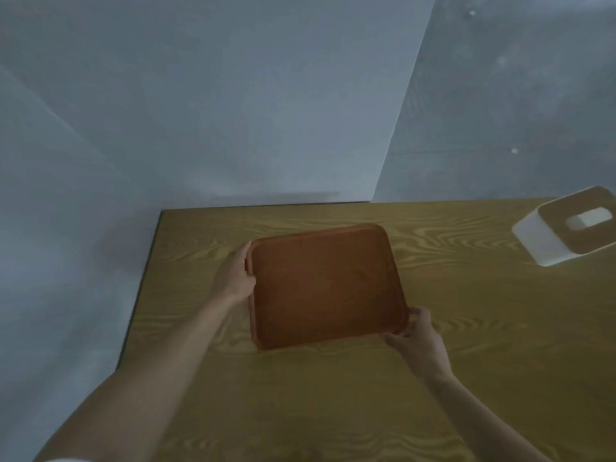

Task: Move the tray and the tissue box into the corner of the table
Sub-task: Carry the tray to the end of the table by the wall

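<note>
Fingers of both hands are clamped on the brown tray [325,285] at mid-frame, the left hand [235,276] on its left rim and the right hand [415,340] pinching its lower-right corner, while the tissue box [566,225] sits well apart at the right edge. That corner pinch looks thin, so I'd worry the tray tips or twists loose. Bare table [200,235] lies open toward the upper-left corner against the grey walls [233,95], whose left edge drops off.
</note>
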Tool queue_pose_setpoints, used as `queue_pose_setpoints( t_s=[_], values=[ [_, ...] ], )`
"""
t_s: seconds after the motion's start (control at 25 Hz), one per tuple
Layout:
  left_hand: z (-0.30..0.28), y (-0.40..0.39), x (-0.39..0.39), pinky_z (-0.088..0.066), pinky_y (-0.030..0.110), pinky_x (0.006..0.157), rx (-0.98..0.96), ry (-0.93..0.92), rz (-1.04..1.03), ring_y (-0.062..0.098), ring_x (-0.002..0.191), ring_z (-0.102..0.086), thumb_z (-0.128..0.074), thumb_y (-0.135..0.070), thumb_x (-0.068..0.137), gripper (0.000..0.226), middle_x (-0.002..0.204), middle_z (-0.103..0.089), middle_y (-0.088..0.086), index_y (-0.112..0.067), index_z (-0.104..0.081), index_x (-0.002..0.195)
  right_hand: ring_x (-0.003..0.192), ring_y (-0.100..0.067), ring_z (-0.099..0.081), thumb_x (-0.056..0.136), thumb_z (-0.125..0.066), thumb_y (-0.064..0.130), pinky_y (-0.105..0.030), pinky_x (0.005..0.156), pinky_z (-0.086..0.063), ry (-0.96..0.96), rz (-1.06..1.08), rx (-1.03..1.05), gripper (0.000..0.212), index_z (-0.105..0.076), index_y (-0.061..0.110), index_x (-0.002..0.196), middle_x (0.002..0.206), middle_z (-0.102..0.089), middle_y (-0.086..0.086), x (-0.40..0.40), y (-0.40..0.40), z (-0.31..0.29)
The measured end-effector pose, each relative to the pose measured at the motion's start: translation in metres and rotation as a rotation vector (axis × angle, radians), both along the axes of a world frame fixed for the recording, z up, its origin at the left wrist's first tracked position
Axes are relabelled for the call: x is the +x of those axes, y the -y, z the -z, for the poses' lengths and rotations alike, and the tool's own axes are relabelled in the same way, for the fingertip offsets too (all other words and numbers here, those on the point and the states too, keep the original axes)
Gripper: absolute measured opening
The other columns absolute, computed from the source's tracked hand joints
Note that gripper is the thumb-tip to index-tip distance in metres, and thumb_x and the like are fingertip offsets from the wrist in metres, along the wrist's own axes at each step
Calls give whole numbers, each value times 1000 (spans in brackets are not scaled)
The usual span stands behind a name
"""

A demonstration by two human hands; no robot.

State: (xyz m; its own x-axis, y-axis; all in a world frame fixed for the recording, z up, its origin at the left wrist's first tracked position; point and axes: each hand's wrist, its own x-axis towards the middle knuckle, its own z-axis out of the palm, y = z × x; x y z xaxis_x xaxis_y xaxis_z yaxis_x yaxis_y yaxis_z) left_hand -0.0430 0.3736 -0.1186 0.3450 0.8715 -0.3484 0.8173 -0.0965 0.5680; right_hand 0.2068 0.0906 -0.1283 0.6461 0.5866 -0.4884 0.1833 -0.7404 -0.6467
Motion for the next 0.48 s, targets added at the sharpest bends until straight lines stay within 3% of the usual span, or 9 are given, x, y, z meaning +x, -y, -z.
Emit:
queue_pose_setpoints(
  t_s=[0.16,0.32,0.48],
  values=[
    [9,-37,21,-52,45,95,25,-46,68,28,114,-63,-53,-3,85,59,129,-63,5,-30,-50,137,74,-17,-65,74,-85,30,-41,66,-54,46,-10,-53,53,-43,23,106,75,-67,8,5,-30,10],
    [28,-58,36,-46,33,75,83,-73,95,31,99,-64,-50,1,85,51,112,-63,9,-26,-55,128,73,-20,-64,73,-85,30,-41,63,-52,86,-2,-90,52,-45,23,104,73,-67,8,14,-53,22],
    [42,-71,48,-44,34,75,116,-75,121,32,100,-61,-54,-5,87,52,110,-61,10,-30,-53,133,76,-21,-66,73,-84,32,-44,66,-54,135,-43,-116,54,-46,22,109,77,-68,7,26,-60,31]
  ],
)
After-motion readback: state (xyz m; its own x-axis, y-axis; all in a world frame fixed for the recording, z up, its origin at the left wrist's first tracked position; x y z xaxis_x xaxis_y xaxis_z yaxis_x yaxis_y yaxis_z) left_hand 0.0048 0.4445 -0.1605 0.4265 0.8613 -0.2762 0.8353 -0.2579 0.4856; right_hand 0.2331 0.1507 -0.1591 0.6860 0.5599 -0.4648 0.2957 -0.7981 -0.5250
